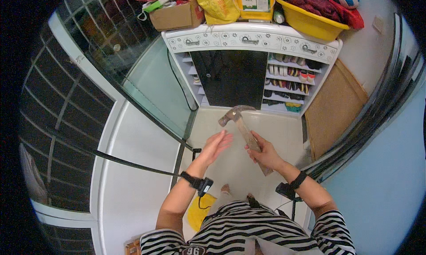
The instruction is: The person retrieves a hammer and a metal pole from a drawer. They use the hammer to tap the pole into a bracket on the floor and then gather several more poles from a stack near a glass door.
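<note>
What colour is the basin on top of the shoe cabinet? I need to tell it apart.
Yellow; the basin shows best in the head view.

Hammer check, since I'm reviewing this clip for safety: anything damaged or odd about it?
The hammer looks worn: rusty head, scuffed wooden handle. The right hand grips it mid-handle; the left hand is open beside it.

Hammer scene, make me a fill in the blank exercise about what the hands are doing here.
1. The right hand grips a claw hammer by its ____ handle.
2. The left hand is ____, palm toward the hammer, holding nothing.
3. The shoe rack beyond the hands is coloured ____.

Missing words: wooden; open; white
</note>
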Demonstrator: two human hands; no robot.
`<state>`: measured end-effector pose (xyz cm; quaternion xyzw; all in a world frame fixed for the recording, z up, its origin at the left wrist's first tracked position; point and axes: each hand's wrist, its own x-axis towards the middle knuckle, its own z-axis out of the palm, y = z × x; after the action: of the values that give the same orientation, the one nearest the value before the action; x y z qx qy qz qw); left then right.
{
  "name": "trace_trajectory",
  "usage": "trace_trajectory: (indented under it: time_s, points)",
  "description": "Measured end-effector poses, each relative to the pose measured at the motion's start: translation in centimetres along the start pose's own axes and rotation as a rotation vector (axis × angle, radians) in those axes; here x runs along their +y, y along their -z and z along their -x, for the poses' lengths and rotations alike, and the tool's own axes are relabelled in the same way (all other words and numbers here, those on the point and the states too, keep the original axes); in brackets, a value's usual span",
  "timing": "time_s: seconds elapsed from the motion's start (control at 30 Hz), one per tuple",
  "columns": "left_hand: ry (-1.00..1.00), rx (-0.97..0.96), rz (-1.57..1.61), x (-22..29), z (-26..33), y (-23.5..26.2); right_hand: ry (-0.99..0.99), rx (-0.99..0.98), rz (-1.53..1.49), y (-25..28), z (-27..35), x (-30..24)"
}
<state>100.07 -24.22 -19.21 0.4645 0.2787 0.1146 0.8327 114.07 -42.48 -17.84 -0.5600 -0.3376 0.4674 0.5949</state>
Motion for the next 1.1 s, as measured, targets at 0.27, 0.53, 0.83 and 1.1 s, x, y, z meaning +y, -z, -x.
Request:
trace_trajectory:
  time_s: [0.27, 0.53, 0.83, 1.1]
  points:
    - [-0.037, -0.243, 0.074, -3.1, -3.3, -7.1, 0.138, -0.035, 0.059, 1.3, 3.3, 0.3]
    - [0.119, 0.025, 0.387, -10.9, -0.8, -0.9, -0.103, -0.167, 0.328, 2.0, 7.0, 6.5]
    - [0.351, 0.102, 0.864, -26.8, 11.3, 15.4, -0.504, -0.489, 0.293, -7.4, 8.3, 17.8]
    - [0.336, 0.747, 0.414, -35.7, 23.1, 14.7, -0.753, -0.606, 0.344, -14.5, 11.1, 31.0]
